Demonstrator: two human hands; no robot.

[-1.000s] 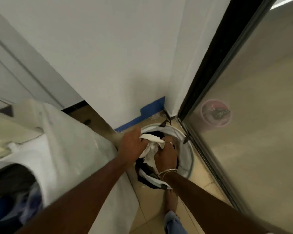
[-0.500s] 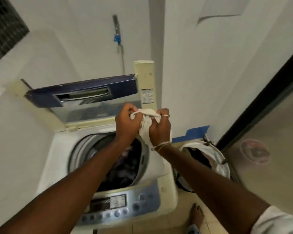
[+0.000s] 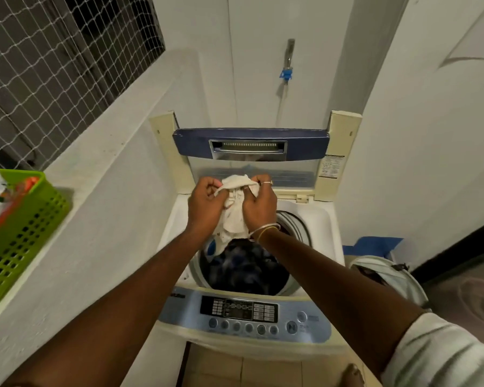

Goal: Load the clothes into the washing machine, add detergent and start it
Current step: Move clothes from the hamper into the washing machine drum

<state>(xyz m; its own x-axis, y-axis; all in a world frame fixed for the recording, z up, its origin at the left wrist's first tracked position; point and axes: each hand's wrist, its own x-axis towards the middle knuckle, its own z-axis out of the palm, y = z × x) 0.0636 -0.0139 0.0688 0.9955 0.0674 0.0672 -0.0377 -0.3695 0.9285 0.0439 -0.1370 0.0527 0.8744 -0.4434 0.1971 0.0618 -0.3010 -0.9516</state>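
A top-loading washing machine (image 3: 323, 227) stands in front of me with its blue-edged lid (image 3: 249, 143) raised. Dark clothes (image 3: 243, 268) fill the drum. Above the drum opening I hold a white cloth (image 3: 235, 216) with both hands. My left hand (image 3: 204, 205) grips its left edge and my right hand (image 3: 259, 206), with a ring and bangles, grips its right edge. The cloth hangs down between my hands toward the drum. The blue control panel (image 3: 246, 317) with several buttons lies along the machine's front.
A green perforated basket (image 3: 20, 233) with packets sits on the white ledge at the left. A white laundry basket (image 3: 389, 275) stands on the floor to the machine's right. A tap (image 3: 287, 71) is on the wall behind. My bare foot (image 3: 352, 375) shows below.
I lifted the white cloth out of the floor basket and carried it left, over the machine's drum. My view swung from the basket to the machine. Both hands kept their grip.
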